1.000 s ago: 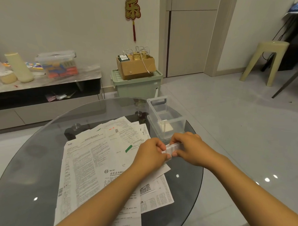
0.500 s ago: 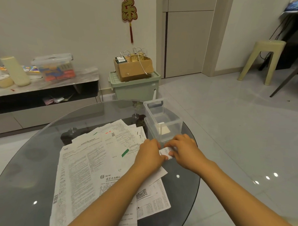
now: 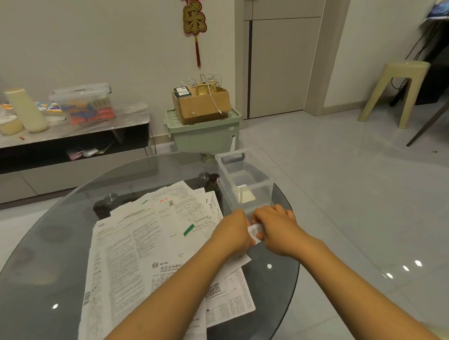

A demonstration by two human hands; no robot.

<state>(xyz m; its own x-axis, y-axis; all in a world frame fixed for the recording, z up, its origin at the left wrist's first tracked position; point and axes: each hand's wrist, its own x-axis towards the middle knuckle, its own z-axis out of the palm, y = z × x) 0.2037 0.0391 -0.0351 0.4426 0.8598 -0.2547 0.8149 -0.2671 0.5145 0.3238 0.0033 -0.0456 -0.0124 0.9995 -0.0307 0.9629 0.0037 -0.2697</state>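
Observation:
A small folded printed paper slip is held between both hands above the right side of a round glass table. My left hand grips its left end and my right hand pinches its right end; most of the slip is hidden by the fingers. Several unfolded printed leaflets lie spread on the table under my left forearm. Just beyond my hands stands a clear plastic box with a folded white paper inside.
A green lidded bin with a cardboard box on it stands against the far wall. A low TV bench at the left carries a clear container and a cream cylinder. A beige plastic stool stands at the right on the tiled floor.
The slip has become shorter between my hands, which have drawn closer together and nearer the clear box. The camera has tilted slightly down.

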